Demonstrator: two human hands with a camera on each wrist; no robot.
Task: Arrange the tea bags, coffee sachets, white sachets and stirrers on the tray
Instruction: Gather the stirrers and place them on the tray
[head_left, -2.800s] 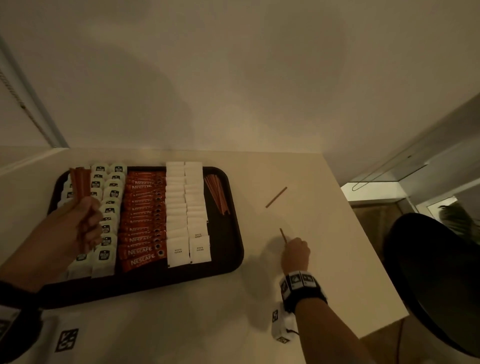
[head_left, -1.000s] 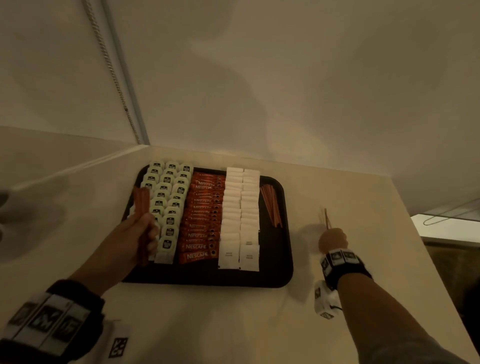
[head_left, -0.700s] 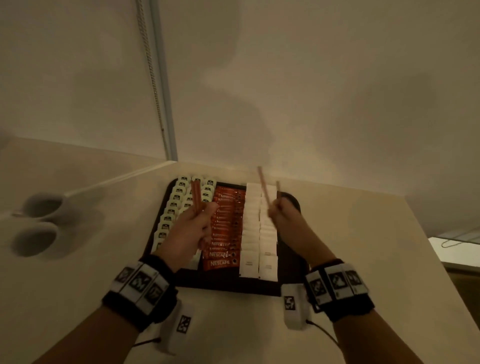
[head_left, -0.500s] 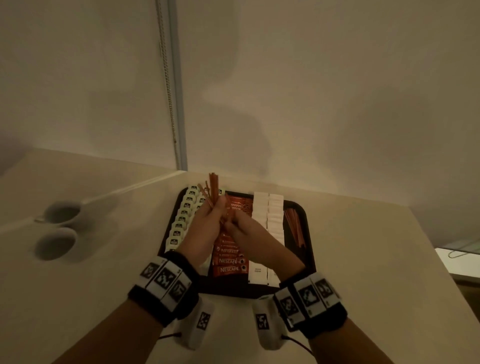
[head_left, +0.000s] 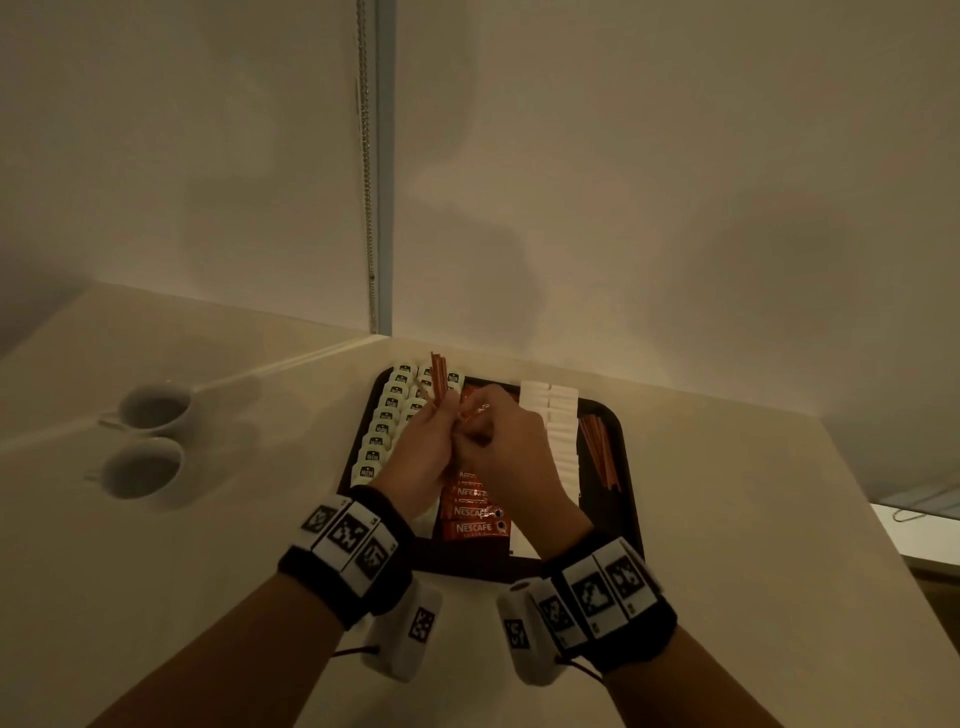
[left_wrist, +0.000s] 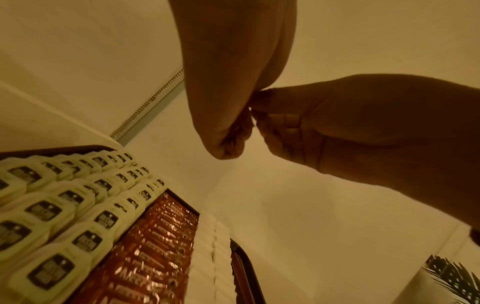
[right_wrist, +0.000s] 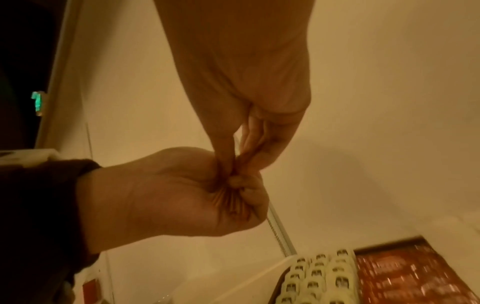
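1. Cream counter (head_left: 727, 519) runs into a corner of pale walls; a bead chain (head_left: 368, 156) hangs down the far wall beside a grey frame strip. Two white cups (head_left: 148, 436) sit well to the left of the tray.
2. Black tray (head_left: 631, 499) lies mid-counter, far edge close to the wall; bare counter to its right as far as the counter's right edge, and a strip nearer the person.
3. On the tray, L to R: tea bags (head_left: 384, 431) in overlapping rows w/ dark labels, red coffee sachets (head_left: 472, 512) (Nescafe print), white sachets (head_left: 558, 415), then a small pile of stirrers (head_left: 597, 452) along the right rim.
4. Left hand (head_left: 421, 457) is raised over the tray's middle, fingers curled round a bundle of brown stirrers (head_left: 439, 379), ends sticking up past the fist.
5. Right hand (head_left: 506, 452) touches the left; thumb and fingertips pinch at that bundle's lower part (wrist views show the stick ends fanned inside the left fist).
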